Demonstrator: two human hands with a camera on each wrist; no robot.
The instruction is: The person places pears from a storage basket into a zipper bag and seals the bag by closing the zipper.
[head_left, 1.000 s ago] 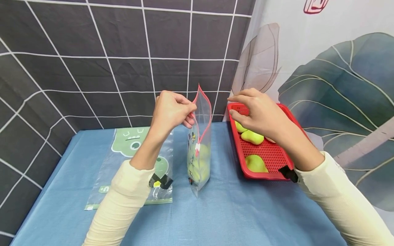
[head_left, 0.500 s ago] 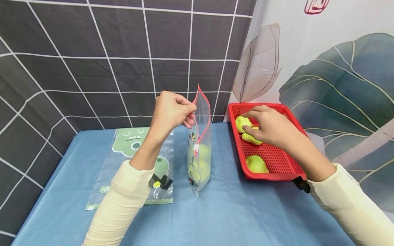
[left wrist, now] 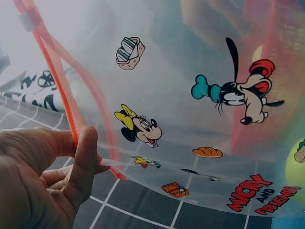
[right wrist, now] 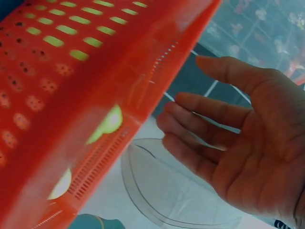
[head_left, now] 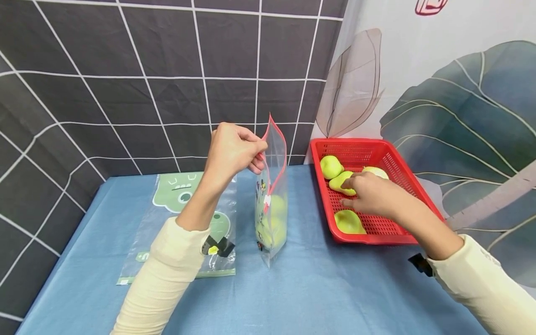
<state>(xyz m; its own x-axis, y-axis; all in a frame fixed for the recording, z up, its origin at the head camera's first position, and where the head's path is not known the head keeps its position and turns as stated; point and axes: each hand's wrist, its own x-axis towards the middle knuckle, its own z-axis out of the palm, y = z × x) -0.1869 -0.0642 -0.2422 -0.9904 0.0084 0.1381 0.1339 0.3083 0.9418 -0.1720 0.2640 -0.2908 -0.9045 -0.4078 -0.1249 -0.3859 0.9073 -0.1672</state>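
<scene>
My left hand [head_left: 235, 150] pinches the red-edged rim of a clear zip bag [head_left: 272, 228], which stands upright on the cloth with its mouth parted. Yellow-green fruit shows through the lower part of the bag. Cartoon prints cover the bag's side [left wrist: 176, 119] in the left wrist view. Over the red basket [head_left: 377, 238], my right hand [head_left: 373, 194] hovers with loosely bent fingers and holds nothing. A green pear [head_left: 342, 183] lies just beyond its fingertips. Nearer me in the basket is another pear [head_left: 349, 222]. The right wrist view shows the hand [right wrist: 238, 133] with fingers apart.
A round yellow-green fruit [head_left: 331, 166] and a paler fruit [head_left: 376, 172], partly behind the hand, lie at the basket's back. A flat clear bag with green prints [head_left: 176, 197] lies left on the blue cloth [head_left: 268, 298]. A dark gridded curtain [head_left: 167, 93] hangs behind.
My right hand has come from above the basket's back left down and to the right, over the basket, uncovering fruit. The left hand keeps its hold on the zip bag.
</scene>
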